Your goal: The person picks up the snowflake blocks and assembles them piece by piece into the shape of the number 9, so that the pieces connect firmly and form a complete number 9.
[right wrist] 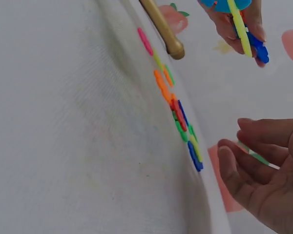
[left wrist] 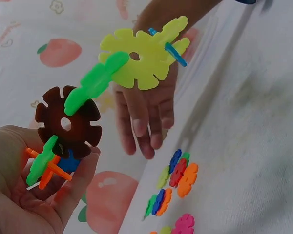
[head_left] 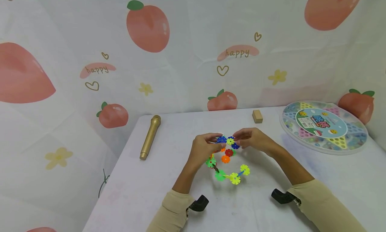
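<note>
Chain of linked discs (head_left: 220, 175) is seen in the head view to be held by the left hand (head_left: 199, 151), its dangling end curved round to the near side of the loose discs (head_left: 225, 159) on the tabletop (head_left: 259, 205). The right hand (head_left: 256, 139) is poised on the far right side of those loose discs. To their left a gold microphone (head_left: 150, 138) is laid; beyond them to the right a wooden block (head_left: 257, 116) is placed, with a round board (head_left: 324, 128) farther right.

In the left wrist view, the chain is pinched between thumb and fingers beside its brown disc (left wrist: 88, 129), and its yellow disc (left wrist: 149, 61) is held clear of the loose discs.

In the right wrist view, nothing is gripped by the right hand; its fingers are loosely bent, apart from the loose discs. The pieces are judged light, stiff and smooth, with joints that could be twisted loose, so the chain is best taken by a disc's flat faces close to a joint, rather than by the dangling end.
</note>
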Available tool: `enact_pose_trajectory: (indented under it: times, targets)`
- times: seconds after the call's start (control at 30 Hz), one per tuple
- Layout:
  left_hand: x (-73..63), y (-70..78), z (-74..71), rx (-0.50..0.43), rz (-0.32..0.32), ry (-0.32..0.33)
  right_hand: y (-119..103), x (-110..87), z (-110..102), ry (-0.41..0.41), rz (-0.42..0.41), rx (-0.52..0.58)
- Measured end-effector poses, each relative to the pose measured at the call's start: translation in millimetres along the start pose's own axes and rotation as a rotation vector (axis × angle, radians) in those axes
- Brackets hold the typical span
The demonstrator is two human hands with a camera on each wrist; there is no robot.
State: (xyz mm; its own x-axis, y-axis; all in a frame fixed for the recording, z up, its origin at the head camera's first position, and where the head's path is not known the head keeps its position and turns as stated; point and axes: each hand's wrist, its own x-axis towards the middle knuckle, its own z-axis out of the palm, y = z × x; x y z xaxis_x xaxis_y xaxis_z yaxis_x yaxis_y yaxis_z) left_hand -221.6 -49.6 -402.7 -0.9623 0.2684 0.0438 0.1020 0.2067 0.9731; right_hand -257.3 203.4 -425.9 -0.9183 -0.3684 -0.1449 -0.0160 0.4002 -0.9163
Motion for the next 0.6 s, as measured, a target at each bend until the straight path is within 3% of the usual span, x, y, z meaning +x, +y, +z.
enact_pose_trajectory:
  times: [0.6]
  targets:
    - [0.2, -0.3, -0.3, -0.048, -0.047, -0.022, 14, 7.0, 1, -0.03, 0.01, -0.153]
